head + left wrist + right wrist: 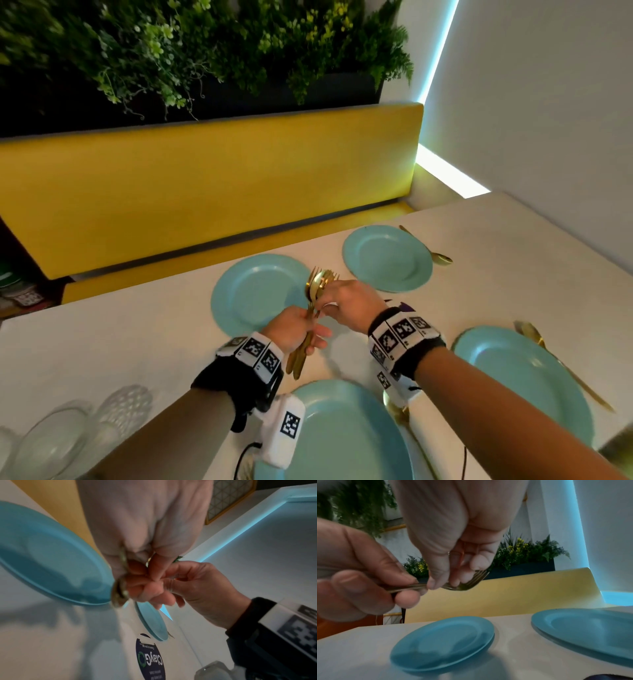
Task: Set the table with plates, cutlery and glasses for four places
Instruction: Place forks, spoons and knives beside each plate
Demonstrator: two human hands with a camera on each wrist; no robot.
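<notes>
Four teal plates lie on the white table (pixel 137 335): far left plate (pixel 250 294), far right plate (pixel 387 257), near right plate (pixel 513 380), near plate (pixel 342 435). My left hand (pixel 301 332) grips a bundle of gold cutlery (pixel 317 284) by the handles, above the gap beside the far left plate. My right hand (pixel 339 301) pinches one piece of that bundle just above the left fist. In the right wrist view the right fingers (pixel 436 580) close on a fork (pixel 471 582) whose handle the left hand (pixel 359 568) holds.
A gold spoon (pixel 438 257) lies right of the far right plate, and gold cutlery (pixel 551 356) lies right of the near right plate. Clear glasses (pixel 68 431) stand at the near left. A yellow bench (pixel 205 192) runs behind the table. A dark round sticker (pixel 150 660) is on the tabletop.
</notes>
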